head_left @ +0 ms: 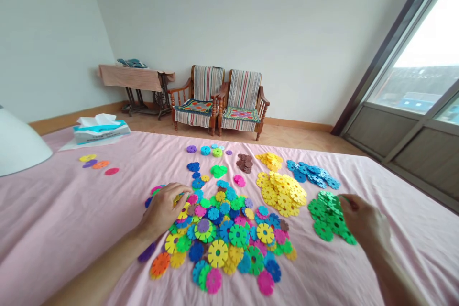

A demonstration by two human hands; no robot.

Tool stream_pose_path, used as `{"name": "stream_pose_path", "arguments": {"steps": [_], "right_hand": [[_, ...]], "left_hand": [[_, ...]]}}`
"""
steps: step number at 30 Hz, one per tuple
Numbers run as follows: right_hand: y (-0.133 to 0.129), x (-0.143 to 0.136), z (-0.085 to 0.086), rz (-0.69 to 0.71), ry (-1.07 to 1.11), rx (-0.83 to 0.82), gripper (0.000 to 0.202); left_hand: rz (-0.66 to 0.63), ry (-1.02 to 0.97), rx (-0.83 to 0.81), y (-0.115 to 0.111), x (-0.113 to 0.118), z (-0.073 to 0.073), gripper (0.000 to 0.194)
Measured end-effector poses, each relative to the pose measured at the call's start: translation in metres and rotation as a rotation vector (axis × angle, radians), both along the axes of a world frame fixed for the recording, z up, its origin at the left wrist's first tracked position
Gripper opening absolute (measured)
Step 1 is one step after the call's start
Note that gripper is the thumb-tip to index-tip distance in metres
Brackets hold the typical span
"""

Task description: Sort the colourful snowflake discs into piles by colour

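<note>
A big mixed pile of coloured plastic snowflake discs [229, 236] lies on the pink sheet [71, 229] in front of me. My left hand [163, 210] rests on the pile's upper left edge, fingers curled over a few discs. My right hand [362, 220] touches the right side of a green disc pile [327, 215], fingertips pinching a green disc. Sorted piles lie beyond: yellow [283, 191], blue [311, 173], a smaller yellow one [270, 160] and brown [245, 162].
A tissue pack [100, 129] sits at the far left of the sheet, with a few loose discs [98, 163] near it. A white lamp shade [17, 146] intrudes at the left edge. Two striped armchairs [218, 103] and a sewing table [138, 81] stand by the wall; a window [423, 81] is at right.
</note>
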State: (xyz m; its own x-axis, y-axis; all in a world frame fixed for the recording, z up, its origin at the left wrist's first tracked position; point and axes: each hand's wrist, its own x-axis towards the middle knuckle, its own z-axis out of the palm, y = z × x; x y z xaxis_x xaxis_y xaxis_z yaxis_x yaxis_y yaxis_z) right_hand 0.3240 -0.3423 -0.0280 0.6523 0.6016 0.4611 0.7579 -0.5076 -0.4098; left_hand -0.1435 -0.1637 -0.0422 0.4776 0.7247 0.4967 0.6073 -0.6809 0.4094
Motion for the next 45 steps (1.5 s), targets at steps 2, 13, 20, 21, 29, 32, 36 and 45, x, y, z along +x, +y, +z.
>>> {"name": "stream_pose_path", "arguments": {"steps": [2,13,20,21,29,32,36,45], "right_hand": [[-0.009,0.018,-0.001,-0.096,-0.001,-0.013,0.031],[0.023,-0.118,0.014,0.518,0.039,-0.005,0.029],[0.018,-0.217,0.004,0.991,0.108,-0.172,0.028],[0.019,-0.218,0.001,0.982,0.115,-0.184,0.028],[0.020,-0.216,-0.004,0.955,0.202,-0.164,0.021],[0.018,-0.217,-0.003,0.920,0.204,-0.150,0.030],[0.020,-0.214,-0.005,0.868,0.222,-0.181,0.029],[0.022,-0.210,-0.003,0.890,0.399,-0.043,0.010]], "left_hand": [[0.003,0.000,-0.004,-0.001,0.000,0.001,0.020],[0.005,0.010,-0.027,-0.003,0.003,0.003,0.021],[0.013,-0.010,-0.009,-0.002,0.001,0.003,0.020],[0.015,-0.013,-0.008,-0.002,0.001,0.003,0.020],[0.021,-0.013,-0.016,-0.004,0.000,0.007,0.020],[0.024,-0.008,-0.013,-0.004,0.001,0.007,0.020],[0.022,-0.008,-0.011,-0.003,0.002,0.006,0.020],[0.014,-0.009,0.008,0.000,0.000,0.006,0.020]]}}
